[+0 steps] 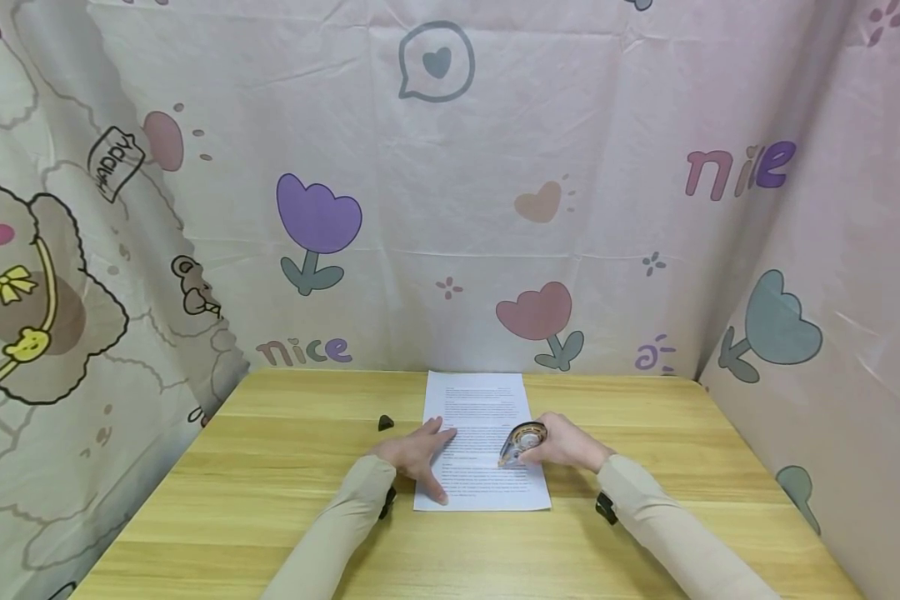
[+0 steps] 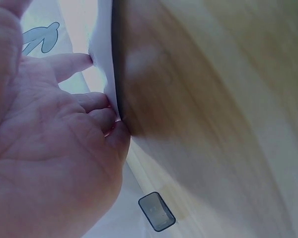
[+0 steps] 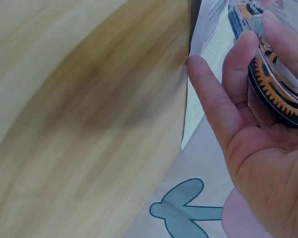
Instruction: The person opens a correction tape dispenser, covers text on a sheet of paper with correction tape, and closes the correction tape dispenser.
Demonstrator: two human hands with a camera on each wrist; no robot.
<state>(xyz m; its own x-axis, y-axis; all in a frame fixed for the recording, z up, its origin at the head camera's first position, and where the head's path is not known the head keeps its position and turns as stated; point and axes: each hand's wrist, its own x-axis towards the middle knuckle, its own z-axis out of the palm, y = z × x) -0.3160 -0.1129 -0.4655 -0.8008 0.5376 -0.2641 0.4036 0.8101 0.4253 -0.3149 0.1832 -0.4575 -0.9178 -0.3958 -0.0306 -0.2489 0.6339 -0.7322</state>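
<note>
A printed sheet of paper lies on the wooden table, its lines of text facing up. My right hand grips a correction tape dispenser, transparent with a dark edge; its tip is at the text in the lower right part of the sheet. An orange toothed wheel shows inside the dispenser in the right wrist view, where the little finger rests at the paper's edge. With fingers spread, my left hand rests on the sheet's left side. The left wrist view shows its fingertips touching the paper near the edge.
A small dark translucent cap lies on the table left of the paper. Behind the table and along both sides hangs a printed cloth with flowers and lettering. Dark wrist bands show beneath the sleeves.
</note>
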